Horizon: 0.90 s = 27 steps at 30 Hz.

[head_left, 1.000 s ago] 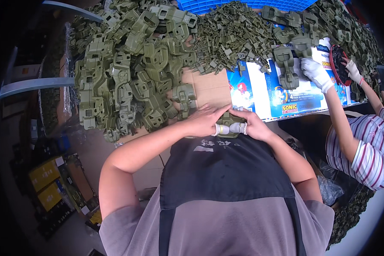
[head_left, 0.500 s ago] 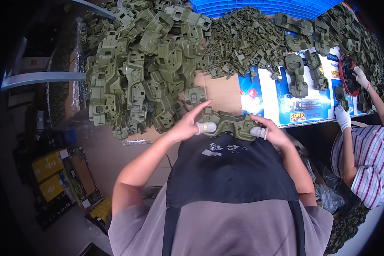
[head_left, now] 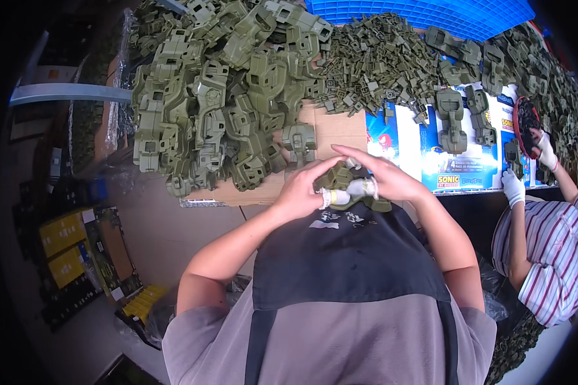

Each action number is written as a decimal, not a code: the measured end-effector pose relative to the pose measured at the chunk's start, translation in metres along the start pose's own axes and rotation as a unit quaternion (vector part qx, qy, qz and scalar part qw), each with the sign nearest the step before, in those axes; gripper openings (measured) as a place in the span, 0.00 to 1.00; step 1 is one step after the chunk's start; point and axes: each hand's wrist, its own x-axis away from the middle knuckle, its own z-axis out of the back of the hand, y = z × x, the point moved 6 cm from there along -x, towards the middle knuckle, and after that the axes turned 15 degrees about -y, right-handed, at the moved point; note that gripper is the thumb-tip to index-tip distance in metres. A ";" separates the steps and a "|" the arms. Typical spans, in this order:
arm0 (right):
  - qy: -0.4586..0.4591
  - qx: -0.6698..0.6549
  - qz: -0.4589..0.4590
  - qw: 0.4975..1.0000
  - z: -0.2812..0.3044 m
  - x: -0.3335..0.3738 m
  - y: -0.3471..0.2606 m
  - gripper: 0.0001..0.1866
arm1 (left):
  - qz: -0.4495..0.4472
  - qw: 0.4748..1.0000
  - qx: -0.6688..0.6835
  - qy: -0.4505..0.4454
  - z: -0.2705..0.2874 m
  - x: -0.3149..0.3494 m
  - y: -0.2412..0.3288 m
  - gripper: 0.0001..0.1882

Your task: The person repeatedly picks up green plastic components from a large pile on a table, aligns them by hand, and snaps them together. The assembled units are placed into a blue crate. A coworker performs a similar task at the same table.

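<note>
An olive-green moulded plastic part (head_left: pixel 335 178) is held against the front of my black apron, partly covered by my fingers. My left hand (head_left: pixel 300 190) grips it from the left, its covered thumb pressing on the near face. From the right my right hand (head_left: pixel 392 179) closes over the same part, with its thumb almost meeting the left one. Both thumbs wear whitish covers. Just beyond my left hand, a similar green part (head_left: pixel 299 142) lies on the brown cardboard (head_left: pixel 334 131).
Large green parts (head_left: pixel 205 109) are heaped at the left, beside a pile of small green pieces (head_left: pixel 379 64). Behind stands a blue plastic crate (head_left: pixel 424 16). Printed cardboard (head_left: pixel 408 151) covers the right side, where a gloved co-worker (head_left: pixel 539 256) handles a red-and-black object (head_left: pixel 526 125).
My right hand has moved left along the green part, so both thumbs are now close together. The part looks turned and is more hidden. The co-worker's hands stay near the red-and-black object.
</note>
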 end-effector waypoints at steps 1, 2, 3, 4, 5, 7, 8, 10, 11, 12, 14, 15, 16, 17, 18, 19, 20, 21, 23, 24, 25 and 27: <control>-0.017 -0.005 -0.026 1.000 0.002 0.000 0.002 0.36 | 0.002 0.999 0.027 -0.017 -0.001 -0.003 0.002 0.34; -0.029 0.004 -0.048 0.998 0.002 0.002 0.002 0.36 | 0.019 0.999 0.028 -0.027 -0.002 -0.004 0.000 0.33; -0.041 0.012 -0.068 0.997 0.003 0.001 0.002 0.35 | 0.025 0.999 0.020 -0.043 -0.003 -0.006 -0.001 0.36; -0.053 0.021 -0.087 0.995 0.003 0.001 0.003 0.34 | 0.031 0.998 0.012 -0.059 -0.004 -0.008 -0.005 0.38; -0.001 0.019 -0.057 0.998 0.007 0.003 -0.001 0.34 | 0.036 0.997 0.004 -0.074 -0.005 -0.009 -0.007 0.40; 0.109 0.027 0.006 0.994 0.020 0.013 -0.005 0.33 | -0.070 0.997 -0.004 0.042 0.015 -0.011 0.009 0.46; 0.193 -0.058 0.019 0.979 0.028 0.021 0.008 0.33 | -0.127 0.987 -0.007 0.098 0.024 -0.010 0.018 0.49; 0.269 -0.185 0.079 0.942 0.041 0.028 0.000 0.36 | -0.195 0.974 0.076 0.084 0.022 -0.012 0.019 0.50; 0.277 -0.158 0.100 0.942 0.042 0.031 -0.001 0.38 | -0.239 0.963 0.106 0.072 0.013 -0.019 0.020 0.48; 0.237 -0.217 0.043 0.946 0.033 0.025 0.001 0.39 | -0.218 0.962 0.134 0.092 0.009 -0.023 0.023 0.45; 0.272 -0.096 0.079 0.954 0.041 0.030 -0.031 0.38 | -0.193 0.961 0.189 0.065 0.011 -0.033 0.031 0.38; 0.284 0.067 0.083 0.953 0.051 0.038 -0.044 0.38 | -0.199 0.971 0.113 0.067 0.014 -0.028 0.038 0.37; 0.192 0.096 0.066 0.974 0.051 0.039 -0.047 0.39 | -0.181 0.979 0.088 0.037 0.012 -0.028 0.043 0.36; 0.117 0.108 0.046 0.986 0.051 0.039 -0.059 0.40 | -0.158 0.986 0.059 0.010 0.008 -0.024 0.044 0.35; 0.113 0.075 0.029 0.990 0.049 0.042 -0.056 0.39 | -0.128 0.990 0.065 -0.011 0.004 -0.025 0.040 0.35; 0.107 0.042 0.018 0.993 0.048 0.045 -0.050 0.38 | -0.096 0.993 0.068 -0.027 0.000 -0.026 0.037 0.34; 0.119 0.064 0.015 0.991 0.045 0.054 -0.045 0.38 | -0.120 0.991 0.046 -0.023 -0.005 -0.027 0.041 0.34; 0.130 0.088 0.016 0.987 0.042 0.060 -0.040 0.38 | -0.099 0.994 0.011 -0.037 -0.009 -0.029 0.042 0.34; 0.210 0.025 0.025 0.977 0.044 0.080 -0.029 0.35 | -0.147 0.978 -0.132 -0.063 -0.011 -0.033 0.048 0.42; 0.260 -0.043 0.031 0.964 0.049 0.093 -0.020 0.34 | -0.157 0.980 -0.122 -0.028 0.000 -0.032 0.057 0.47; 0.306 -0.111 0.039 0.945 0.052 0.103 -0.010 0.33 | -0.165 0.980 -0.112 0.009 0.015 -0.028 0.066 0.53; 0.403 -0.319 0.064 0.855 0.049 0.112 0.010 0.36 | -0.126 0.977 0.174 -0.021 0.020 -0.025 0.062 0.57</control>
